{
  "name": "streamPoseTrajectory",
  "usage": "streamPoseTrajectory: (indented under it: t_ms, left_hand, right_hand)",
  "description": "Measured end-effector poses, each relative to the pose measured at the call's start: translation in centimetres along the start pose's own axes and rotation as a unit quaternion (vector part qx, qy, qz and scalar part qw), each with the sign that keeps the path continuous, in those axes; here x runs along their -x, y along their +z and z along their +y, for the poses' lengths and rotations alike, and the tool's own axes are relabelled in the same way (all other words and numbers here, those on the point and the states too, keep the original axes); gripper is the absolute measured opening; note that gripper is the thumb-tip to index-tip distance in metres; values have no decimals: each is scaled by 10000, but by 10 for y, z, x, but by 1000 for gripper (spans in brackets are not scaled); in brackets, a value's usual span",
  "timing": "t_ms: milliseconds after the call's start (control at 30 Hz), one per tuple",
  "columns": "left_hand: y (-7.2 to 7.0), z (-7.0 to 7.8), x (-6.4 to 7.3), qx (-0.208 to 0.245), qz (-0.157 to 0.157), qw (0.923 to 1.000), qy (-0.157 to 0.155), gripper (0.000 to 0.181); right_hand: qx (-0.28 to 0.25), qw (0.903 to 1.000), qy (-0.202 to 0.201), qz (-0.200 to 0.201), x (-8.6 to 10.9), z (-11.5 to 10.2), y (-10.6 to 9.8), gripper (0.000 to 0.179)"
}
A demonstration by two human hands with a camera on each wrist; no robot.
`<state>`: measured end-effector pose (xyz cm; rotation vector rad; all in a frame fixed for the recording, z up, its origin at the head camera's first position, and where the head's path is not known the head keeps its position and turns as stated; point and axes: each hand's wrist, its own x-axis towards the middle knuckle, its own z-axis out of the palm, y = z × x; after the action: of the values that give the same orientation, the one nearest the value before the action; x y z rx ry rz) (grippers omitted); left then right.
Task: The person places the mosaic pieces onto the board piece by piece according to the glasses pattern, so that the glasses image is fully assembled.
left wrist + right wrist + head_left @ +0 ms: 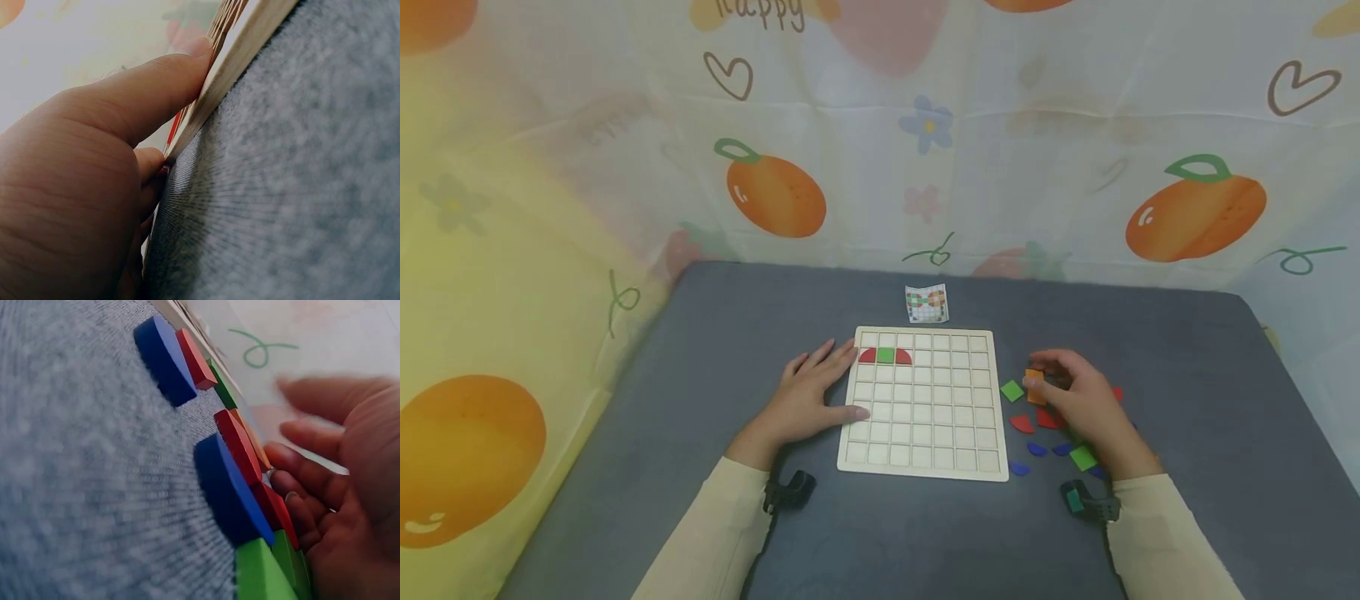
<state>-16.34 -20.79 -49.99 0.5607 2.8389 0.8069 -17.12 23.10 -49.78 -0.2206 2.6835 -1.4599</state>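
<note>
A pale wooden grid board [922, 404] lies on the table. Along its left side, my left hand [808, 400] rests with fingers spread, the thumb [181, 65] on the rim. In an upper row of the grid sit a red quarter-round piece [867, 357], a green square [886, 356] and a second red quarter-round piece [903, 357]. To the right of the board, my right hand [1082, 400] hovers over loose pieces. Its thumb and loosely bent fingers are apart, right at an orange piece [1036, 397]; the right wrist view shows nothing between them.
Loose green square [1012, 391], red quarter-round [1022, 424] and blue curved [1037, 449] pieces lie right of the board, some partly under the right hand. A small printed card [927, 303] with a coloured grid pattern lies behind the board. A patterned cloth [865, 167] hangs behind the grey table.
</note>
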Motion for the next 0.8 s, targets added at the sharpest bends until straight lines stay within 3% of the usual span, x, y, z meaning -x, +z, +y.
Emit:
streamPoseTrajectory:
  t_ms: [267,600,800]
  left_hand:
    - [0,2,-1,-14,-63,10000,-73,106]
    - [0,1,0,4,-60,9999,-92,106]
    - [1,0,-1,-8,-42,10000,-65,106]
  right_hand:
    - [761,9964,-337,187,-2,2,2,33]
    - [862,9959,-185,189,-1,0,2,23]
    - [693,9963,-116,487,1,0,4,22]
